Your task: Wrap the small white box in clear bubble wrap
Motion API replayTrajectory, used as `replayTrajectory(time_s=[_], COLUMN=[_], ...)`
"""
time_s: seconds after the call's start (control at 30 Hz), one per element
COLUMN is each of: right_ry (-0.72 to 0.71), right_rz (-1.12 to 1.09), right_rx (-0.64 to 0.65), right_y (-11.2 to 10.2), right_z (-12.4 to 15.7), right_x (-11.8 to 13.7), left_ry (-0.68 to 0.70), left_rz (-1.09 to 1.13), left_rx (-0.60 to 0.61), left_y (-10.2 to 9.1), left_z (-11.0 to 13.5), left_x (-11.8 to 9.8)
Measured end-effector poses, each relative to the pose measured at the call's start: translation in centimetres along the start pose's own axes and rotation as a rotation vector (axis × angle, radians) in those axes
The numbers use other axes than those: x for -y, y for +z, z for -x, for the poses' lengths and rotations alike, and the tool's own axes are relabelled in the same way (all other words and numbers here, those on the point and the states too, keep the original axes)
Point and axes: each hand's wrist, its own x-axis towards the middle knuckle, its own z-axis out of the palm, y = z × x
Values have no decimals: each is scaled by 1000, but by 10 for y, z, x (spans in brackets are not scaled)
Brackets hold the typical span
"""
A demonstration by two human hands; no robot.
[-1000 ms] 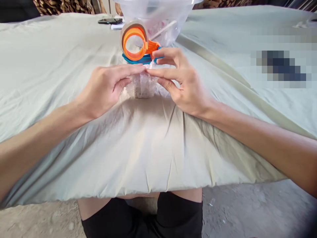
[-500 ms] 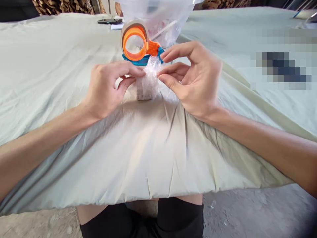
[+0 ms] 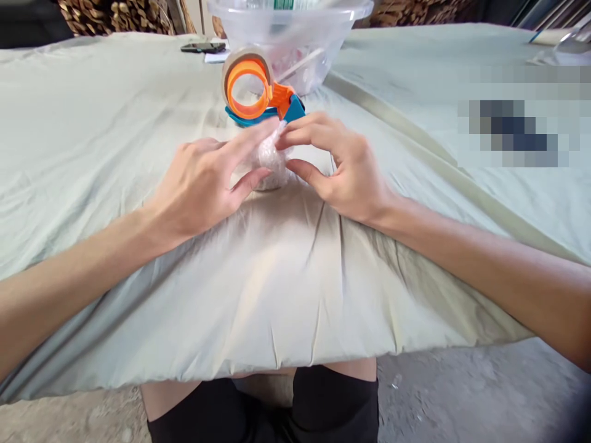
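Note:
A small bundle of bubble wrap point(image 3: 271, 161) stands on the cloth-covered table between my two hands, its top bunched up. What it wraps cannot be made out. My left hand point(image 3: 203, 178) grips the bundle from the left, with the thumb low on its near side and the fingers along its upper left. From the right, my right hand point(image 3: 341, 163) curls its fingertips over the upper edge of the wrap, thumb at its side. Just behind the bundle lies a tape dispenser point(image 3: 272, 101), orange and blue, carrying a roll of tape.
Behind the dispenser stands a clear plastic tub point(image 3: 318, 43) with things inside. A phone point(image 3: 203, 47) lies left of it near some white paper. The pale tablecloth point(image 3: 286, 277) has folds and hangs over the front edge. Stacked firewood point(image 3: 120, 15) is at the back.
My left fingers have spread from a pinch to reach up along the bundle. My right hand has come in closer, and the bubble wrap's top is pressed lower.

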Motion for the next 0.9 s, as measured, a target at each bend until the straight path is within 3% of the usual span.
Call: replayTrajectory(time_s=[0.17,0.33,0.5,0.6,0.7,0.8,0.9], right_ry=[-40,-51,-39,-65,-41,62,116], right_rz=[11,109,248,321,455,639,819], right_rx=[14,137,234,290,326,174,30], right_y=[-1,-18,-62,-92,-116,-129,-131], right_z=[2,-5,-2,38,110,189,244], right_x=[-3,-1,47,90,118,122,109], left_ry=[19,52,52,53,94,108,104], left_rz=[-63,20,84,112,134,161,165], left_rx=[17,59,48,44,23,6,-5], left_y=[1,1,4,4,6,8,9], left_z=[1,0,-1,1,3,5,6], left_x=[2,4,6,7,9,11,11])
